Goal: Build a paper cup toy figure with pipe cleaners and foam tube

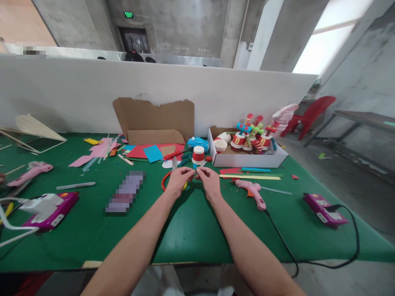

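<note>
Orange scissors (175, 163) and a cup (198, 156) crowd left hand (180, 181) and right hand (211, 181), fingertips pinching blue scrap (194, 166).

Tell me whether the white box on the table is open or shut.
Open: the white box has cup figures inside, plainly visible and rising above its front wall.

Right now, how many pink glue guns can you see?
2: one pink glue gun right of the right hand, a second glue gun at the picture's far left. Any behind the white box would be hidden.
</note>
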`<act>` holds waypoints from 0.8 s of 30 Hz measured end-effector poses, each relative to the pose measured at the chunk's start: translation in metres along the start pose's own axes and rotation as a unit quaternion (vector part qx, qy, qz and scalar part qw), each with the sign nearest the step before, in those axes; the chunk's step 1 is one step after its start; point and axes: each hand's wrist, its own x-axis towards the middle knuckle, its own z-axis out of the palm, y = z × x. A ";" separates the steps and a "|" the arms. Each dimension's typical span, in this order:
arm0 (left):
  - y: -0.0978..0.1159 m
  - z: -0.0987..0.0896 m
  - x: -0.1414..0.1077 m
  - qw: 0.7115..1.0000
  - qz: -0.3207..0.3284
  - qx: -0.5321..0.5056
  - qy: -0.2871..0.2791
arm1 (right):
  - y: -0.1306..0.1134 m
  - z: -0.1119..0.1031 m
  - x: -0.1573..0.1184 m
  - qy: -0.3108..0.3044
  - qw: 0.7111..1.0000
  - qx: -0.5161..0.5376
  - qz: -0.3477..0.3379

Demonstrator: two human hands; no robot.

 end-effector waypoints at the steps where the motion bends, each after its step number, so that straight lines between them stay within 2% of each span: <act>1: -0.001 0.000 0.000 1.000 0.000 0.001 0.004 | 0.000 0.001 0.000 -0.006 1.000 0.023 0.014; 6: -0.003 -0.002 0.002 1.000 0.007 0.011 0.010 | 0.001 0.000 0.000 -0.029 0.995 0.080 0.057; 11: -0.002 -0.003 0.001 1.000 0.011 0.027 -0.001 | 0.002 -0.002 0.001 -0.026 0.997 0.059 0.048; 16: -0.001 -0.001 0.000 1.000 -0.017 -0.024 -0.006 | 0.003 -0.003 0.003 -0.012 0.999 0.034 0.034; 24: 0.000 -0.002 0.002 0.999 -0.028 -0.041 -0.005 | 0.004 -0.003 0.002 -0.033 0.999 0.013 0.028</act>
